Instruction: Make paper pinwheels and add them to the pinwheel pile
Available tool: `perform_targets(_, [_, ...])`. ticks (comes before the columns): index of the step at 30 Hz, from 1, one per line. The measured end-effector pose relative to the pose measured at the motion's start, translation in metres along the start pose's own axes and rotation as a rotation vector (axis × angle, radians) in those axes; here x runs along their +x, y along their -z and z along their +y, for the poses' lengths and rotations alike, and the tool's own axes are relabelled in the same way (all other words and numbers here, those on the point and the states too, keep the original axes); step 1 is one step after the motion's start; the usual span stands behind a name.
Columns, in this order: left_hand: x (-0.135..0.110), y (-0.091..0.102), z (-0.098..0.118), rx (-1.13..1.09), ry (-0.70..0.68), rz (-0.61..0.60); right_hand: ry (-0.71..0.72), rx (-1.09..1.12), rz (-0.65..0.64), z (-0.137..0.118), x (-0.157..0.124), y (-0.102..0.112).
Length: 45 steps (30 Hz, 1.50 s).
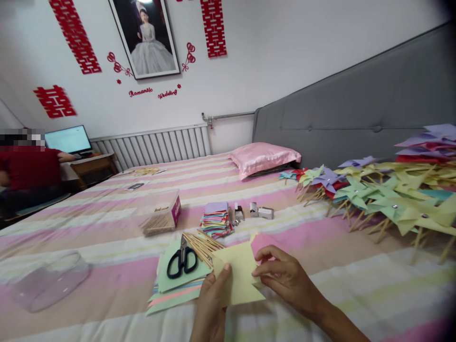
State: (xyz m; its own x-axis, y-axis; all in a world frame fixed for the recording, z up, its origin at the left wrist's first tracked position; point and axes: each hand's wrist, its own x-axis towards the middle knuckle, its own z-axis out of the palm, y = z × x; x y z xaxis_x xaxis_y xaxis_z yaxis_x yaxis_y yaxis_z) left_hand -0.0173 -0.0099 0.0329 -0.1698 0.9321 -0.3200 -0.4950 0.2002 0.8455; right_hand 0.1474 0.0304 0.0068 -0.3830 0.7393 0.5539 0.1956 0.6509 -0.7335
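Both hands hold one pale yellow paper square (238, 275) low over the striped bed. My left hand (213, 304) grips its lower left edge, thumb on top. At the right corner my right hand (285, 275) pinches the paper with fingers curled. Just left of the sheet lie black-handled scissors (182, 261) on a green sheet (171, 278) atop a few other coloured sheets. A bundle of wooden sticks (203, 244) lies beside the scissors. A pink sheet (265, 242) peeks out behind the yellow one.
A stack of coloured paper squares (216, 221), small metal tools (261, 211) and a box of sticks (162, 213) sit mid-bed. Many finished pinwheels (392, 199) pile at right. A clear plastic container (50, 280) lies at left. A pink pillow (263, 159) rests by the grey headboard. A person in red (24, 171) sits far left at a monitor.
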Motion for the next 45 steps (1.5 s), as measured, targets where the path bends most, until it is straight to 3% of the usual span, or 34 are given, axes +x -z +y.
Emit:
perform_targets(11, [0.002, 0.002, -0.004, 0.069, 0.017, -0.035, -0.151, 0.113, -0.230, -0.008, 0.001, 0.004])
perform_targets(25, [0.005, 0.000, -0.011, 0.089, 0.052, -0.077, -0.345, 0.368, -0.145, -0.005, 0.001, -0.003])
perform_targets(32, [0.006, 0.000, -0.017, 0.115, 0.029, -0.149, -0.383, 0.259, -0.090, -0.002, -0.001, -0.007])
perform_targets(38, [0.004, -0.001, -0.018, 0.135, 0.015, -0.166, -0.475, 0.384, -0.068, 0.000, -0.002, -0.011])
perform_targets(45, [0.004, -0.002, -0.020, 0.130, 0.004, -0.201, -0.471, 0.301, -0.049, 0.002, -0.002, -0.012])
